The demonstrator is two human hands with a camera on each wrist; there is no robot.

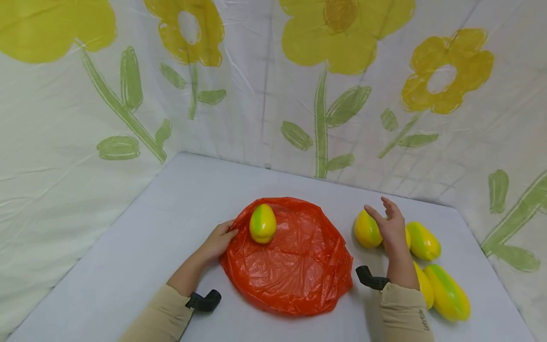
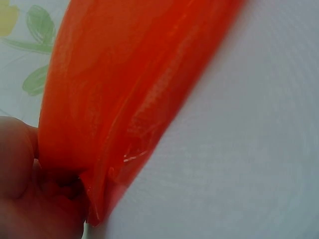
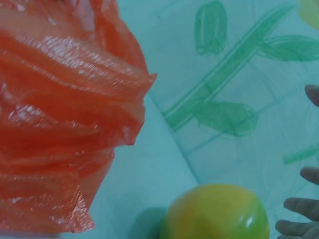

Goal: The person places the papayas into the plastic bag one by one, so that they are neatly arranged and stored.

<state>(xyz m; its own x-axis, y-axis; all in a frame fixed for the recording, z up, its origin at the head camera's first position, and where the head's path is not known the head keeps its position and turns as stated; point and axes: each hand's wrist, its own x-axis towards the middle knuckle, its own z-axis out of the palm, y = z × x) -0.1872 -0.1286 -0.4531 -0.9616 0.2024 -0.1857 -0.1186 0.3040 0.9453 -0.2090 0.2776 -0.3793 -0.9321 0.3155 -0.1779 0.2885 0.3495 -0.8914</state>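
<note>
A red plastic bag (image 1: 295, 266) lies spread open on the table, and one yellow oval fruit with a green streak (image 1: 263, 223) sits inside it near the left rim. My left hand (image 1: 219, 243) pinches the bag's left edge between thumb and fingers; the left wrist view shows the red film (image 2: 114, 99) bunched in the grip. To the right of the bag, my right hand (image 1: 392, 228) is raised over similar yellow-green fruits, its fingers spread and holding nothing. In the right wrist view its fingers (image 3: 301, 206) show at the right edge, beside a fruit (image 3: 217, 214).
Several yellow-green fruits lie at the right of the white table (image 1: 171, 204), including a long one (image 1: 447, 292) near the front and another (image 1: 424, 241) behind it. A white curtain (image 1: 248, 118) with painted flowers hangs along the back and sides.
</note>
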